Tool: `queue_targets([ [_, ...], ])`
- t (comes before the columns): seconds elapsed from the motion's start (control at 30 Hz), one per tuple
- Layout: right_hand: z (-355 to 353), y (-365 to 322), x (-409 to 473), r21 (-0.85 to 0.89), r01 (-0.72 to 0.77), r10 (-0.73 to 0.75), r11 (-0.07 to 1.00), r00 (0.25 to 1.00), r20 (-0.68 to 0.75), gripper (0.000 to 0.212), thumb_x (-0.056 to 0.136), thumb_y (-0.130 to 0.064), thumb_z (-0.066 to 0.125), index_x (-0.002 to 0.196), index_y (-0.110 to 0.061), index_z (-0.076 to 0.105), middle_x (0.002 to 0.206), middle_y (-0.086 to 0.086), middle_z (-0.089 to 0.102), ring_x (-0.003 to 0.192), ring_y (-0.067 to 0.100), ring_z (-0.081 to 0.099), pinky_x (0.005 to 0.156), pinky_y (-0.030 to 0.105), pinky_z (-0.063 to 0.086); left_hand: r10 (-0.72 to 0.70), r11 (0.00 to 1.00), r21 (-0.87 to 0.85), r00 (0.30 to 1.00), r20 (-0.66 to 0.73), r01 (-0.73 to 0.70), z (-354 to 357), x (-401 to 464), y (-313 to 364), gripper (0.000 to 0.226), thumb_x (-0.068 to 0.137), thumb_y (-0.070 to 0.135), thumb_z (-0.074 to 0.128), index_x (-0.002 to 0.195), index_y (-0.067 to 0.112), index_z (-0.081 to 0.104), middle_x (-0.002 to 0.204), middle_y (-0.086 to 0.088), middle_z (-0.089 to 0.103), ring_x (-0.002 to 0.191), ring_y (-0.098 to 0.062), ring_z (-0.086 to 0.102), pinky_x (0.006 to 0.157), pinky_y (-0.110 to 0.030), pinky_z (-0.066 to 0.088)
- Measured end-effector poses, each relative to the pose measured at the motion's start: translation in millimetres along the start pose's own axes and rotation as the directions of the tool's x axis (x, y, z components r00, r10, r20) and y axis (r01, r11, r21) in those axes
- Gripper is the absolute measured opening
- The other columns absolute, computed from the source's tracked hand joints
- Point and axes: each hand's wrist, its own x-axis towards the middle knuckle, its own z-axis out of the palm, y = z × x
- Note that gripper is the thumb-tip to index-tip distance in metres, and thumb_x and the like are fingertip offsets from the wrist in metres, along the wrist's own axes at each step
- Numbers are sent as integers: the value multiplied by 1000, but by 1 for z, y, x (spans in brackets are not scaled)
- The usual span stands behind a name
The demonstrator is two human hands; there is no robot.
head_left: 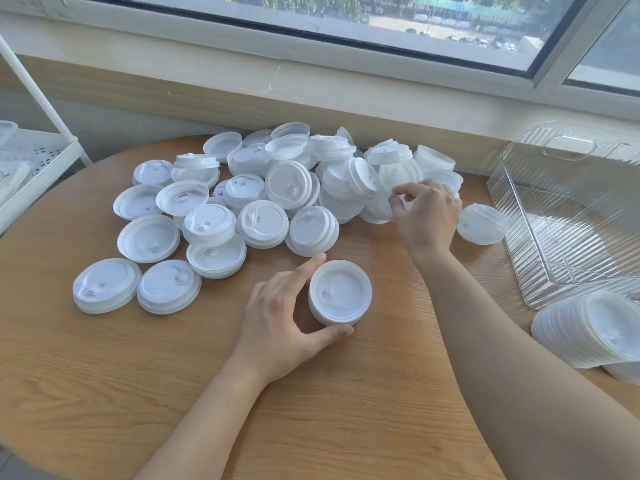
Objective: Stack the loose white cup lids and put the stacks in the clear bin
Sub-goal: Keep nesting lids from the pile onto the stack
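Note:
Several loose white cup lids (263,188) lie heaped across the far half of the round wooden table (104,393). My left hand (280,317) grips a short stack of lids (340,292) standing near the table's middle, thumb in front and fingers behind it. My right hand (426,216) reaches into the right side of the heap and pinches the rim of a lid (381,206) with thumb and fingers. The clear ribbed bin (561,216) stands at the right, tilted on its side, with no lids visible inside.
A long stack of lids (588,330) lies on its side at the right edge, in front of the bin. One lid (481,224) sits alone between my right hand and the bin. A white shelf rack (34,161) stands at the left. A window sill runs behind the table.

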Motion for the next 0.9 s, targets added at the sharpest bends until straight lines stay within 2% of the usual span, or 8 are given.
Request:
queue_targets([
  [0.17, -10, 7, -9, 43, 48, -44, 998, 994, -97, 13, 96, -32, 71, 101, -26, 82, 97, -7, 70, 97, 24, 57, 88, 35, 32, -7, 1000, -5, 1000, -5, 7, 0, 0, 1, 102, 65, 88, 68, 154, 52, 35, 123, 37, 48, 117, 20, 39, 106, -9, 22],
  [0.27, -24, 10, -19, 71, 98, -87, 993, 986, -140, 11, 94, -31, 73, 98, -26, 82, 93, -9, 69, 93, 22, 58, 86, 37, 37, -9, 1000, -16, 1000, -3, 9, 0, -1, 2, 102, 65, 88, 68, 154, 51, 36, 123, 39, 48, 117, 17, 42, 104, -16, 27],
  [0.33, -33, 10, -31, 96, 154, -137, 983, 976, -168, 9, 93, -30, 75, 96, -25, 82, 88, -9, 66, 89, 22, 58, 85, 40, 42, -11, 1000, -24, 1000, -4, 10, -1, 0, 2, 101, 65, 87, 69, 154, 50, 37, 124, 40, 47, 117, 14, 44, 105, -19, 29],
  [0.47, -52, 4, -66, 134, 353, -322, 926, 924, -204, 7, 94, -26, 77, 96, -22, 83, 86, -6, 64, 82, 22, 59, 80, 44, 46, -16, 999, -28, 1000, 6, 16, -2, -1, 3, 100, 65, 89, 68, 153, 52, 37, 128, 29, 54, 121, 10, 45, 104, -22, 29],
  [0.6, -68, -3, -105, 126, 568, -551, 813, 822, -145, 5, 94, -24, 80, 98, -23, 83, 87, -6, 64, 80, 22, 57, 72, 43, 43, -19, 999, -36, 1000, 10, 19, -2, -2, 3, 100, 64, 90, 68, 151, 50, 39, 127, 26, 57, 120, 7, 48, 106, -26, 32],
  [0.7, -73, -6, -131, 121, 665, -663, 737, 746, -61, 5, 96, -23, 79, 99, -25, 81, 90, -8, 65, 79, 20, 57, 73, 37, 40, -14, 1000, -21, 1000, -1, 14, -2, -1, 4, 97, 64, 90, 67, 148, 46, 45, 120, 29, 56, 114, 7, 49, 104, -28, 35],
  [0.8, -73, -3, -147, 103, 705, -708, 702, 706, 0, 7, 96, -20, 78, 99, -27, 80, 94, -9, 65, 81, 16, 55, 80, 29, 35, 5, 1000, -23, 1000, -21, -5, -1, -2, 5, 95, 65, 90, 68, 146, 44, 47, 117, 35, 54, 112, 11, 47, 101, -26, 34],
  [0.9, -73, 1, -152, 75, 703, -705, 708, 708, 20, 8, 95, -20, 79, 99, -27, 78, 96, -9, 64, 82, 16, 54, 79, 29, 35, 14, 1000, -25, 1000, -21, -14, 0, -1, 3, 97, 67, 89, 69, 149, 45, 45, 121, 28, 60, 115, 7, 52, 102, -29, 36],
])
